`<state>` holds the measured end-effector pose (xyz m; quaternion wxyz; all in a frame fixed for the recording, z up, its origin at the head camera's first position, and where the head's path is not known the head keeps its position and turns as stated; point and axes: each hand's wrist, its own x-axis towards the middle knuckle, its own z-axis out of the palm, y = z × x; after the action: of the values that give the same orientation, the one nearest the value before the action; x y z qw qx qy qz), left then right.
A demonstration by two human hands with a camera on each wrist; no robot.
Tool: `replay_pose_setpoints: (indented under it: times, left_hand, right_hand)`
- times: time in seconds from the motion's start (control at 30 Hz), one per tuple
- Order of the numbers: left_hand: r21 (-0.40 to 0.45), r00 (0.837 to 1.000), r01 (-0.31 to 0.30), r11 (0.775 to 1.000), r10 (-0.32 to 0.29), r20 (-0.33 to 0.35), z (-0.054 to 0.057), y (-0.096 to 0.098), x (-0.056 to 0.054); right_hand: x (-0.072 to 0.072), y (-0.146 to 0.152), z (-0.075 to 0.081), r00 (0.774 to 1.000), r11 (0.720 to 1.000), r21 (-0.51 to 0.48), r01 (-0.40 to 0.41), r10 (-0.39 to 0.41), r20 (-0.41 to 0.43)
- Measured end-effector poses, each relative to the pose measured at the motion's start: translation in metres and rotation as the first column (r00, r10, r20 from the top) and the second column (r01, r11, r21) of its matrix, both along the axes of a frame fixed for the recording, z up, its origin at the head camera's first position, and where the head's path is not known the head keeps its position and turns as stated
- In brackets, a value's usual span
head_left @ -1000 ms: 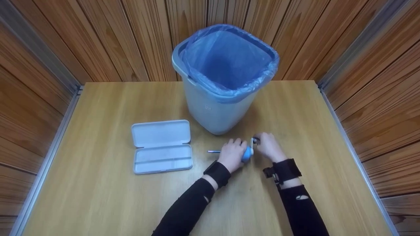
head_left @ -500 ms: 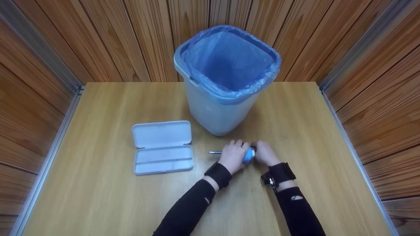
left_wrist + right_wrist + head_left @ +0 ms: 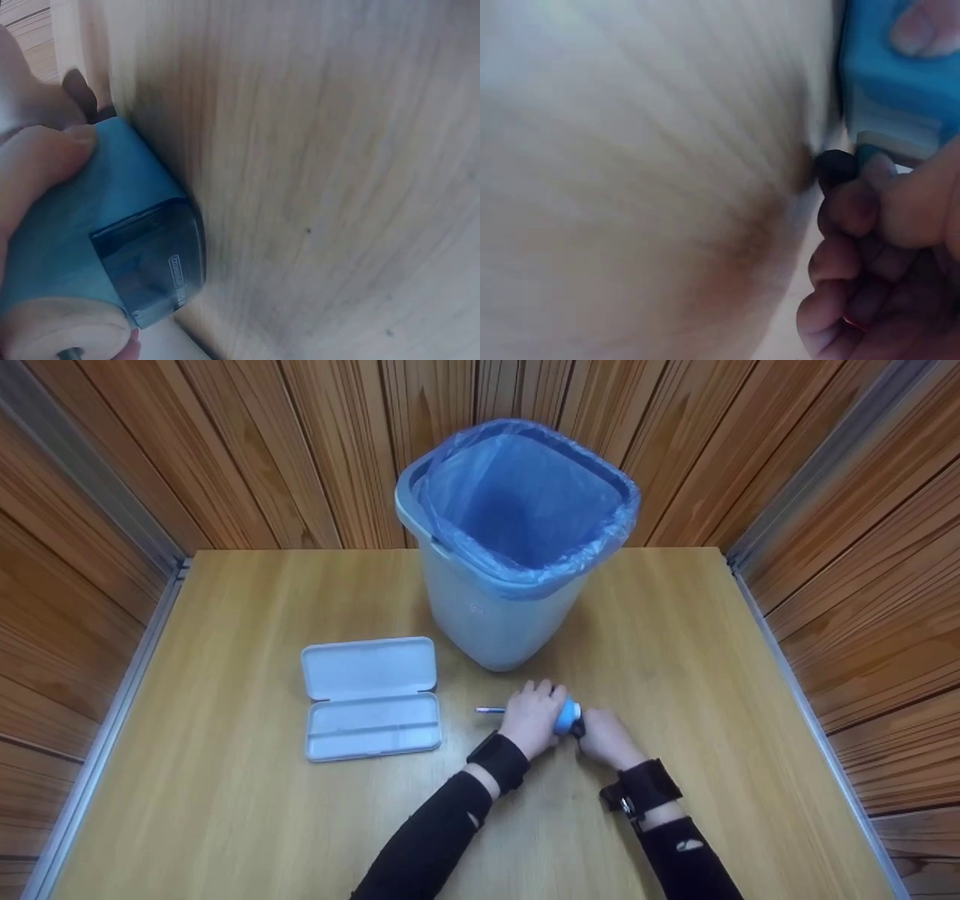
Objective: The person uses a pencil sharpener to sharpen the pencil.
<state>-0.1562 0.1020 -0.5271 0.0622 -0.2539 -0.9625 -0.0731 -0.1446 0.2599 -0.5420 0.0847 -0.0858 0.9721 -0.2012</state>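
A blue hand-crank pencil sharpener (image 3: 567, 715) lies on the table, with a dark clear shavings drawer (image 3: 154, 259) showing in the left wrist view. My left hand (image 3: 532, 716) grips its body from above. Out of its left end sticks a pencil (image 3: 490, 709), most of it hidden under that hand. At the opposite end, my right hand (image 3: 609, 739) pinches the crank's dark knob (image 3: 835, 166) between thumb and finger, its other fingers curled. The crank is turned toward the near side, low by the table.
An open pale pencil case (image 3: 373, 727) lies to the left, its lid folded back. Behind the sharpener stands a tall bin (image 3: 495, 622) with a blue liner. Wooden panels (image 3: 330, 450) wall the table at the back and sides.
My right hand has swung the crank from the far, raised side round to the near, lower side. My left hand, the sharpener and the pencil stay about where they were.
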Motion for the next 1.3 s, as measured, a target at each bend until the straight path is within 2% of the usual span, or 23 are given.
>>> replay_pose_setpoints:
  times: [0.13, 0.3, 0.7, 0.93, 1.1, 1.3]
  left_hand:
    - [-0.015, 1.0, -0.003, 1.0, 0.003, 0.014, 0.001, 0.001, 0.0]
    - [-0.03, 0.999, -0.008, 1.0, 0.01, 0.048, 0.003, 0.001, 0.0]
    - [-0.016, 1.0, -0.008, 1.0, 0.008, -0.011, 0.0, -0.001, 0.001]
    - [-0.015, 0.999, -0.007, 1.0, 0.007, -0.044, 0.001, -0.001, 0.001]
    - [-0.015, 0.999, -0.002, 1.0, 0.001, -0.032, 0.001, -0.001, 0.002]
    - [-0.016, 1.0, 0.005, 1.0, -0.005, -0.01, 0.002, -0.001, 0.001]
  right_hand:
    - [0.015, 0.0, 0.009, 0.998, 1.0, -0.008, 0.017, -0.017, 0.054]
    - [0.028, -0.001, 0.024, 0.997, 0.999, -0.033, 0.017, -0.014, 0.075]
    - [0.035, -0.001, 0.046, 1.0, 0.999, -0.051, 0.011, -0.012, -0.008]
    - [0.024, 0.004, 0.058, 0.995, 0.997, -0.081, -0.005, -0.003, -0.104]
    - [0.01, 0.005, 0.065, 0.994, 0.993, -0.113, -0.014, 0.002, -0.107]
    - [-0.008, 0.006, 0.066, 0.996, 0.989, -0.144, -0.015, 0.001, -0.093]
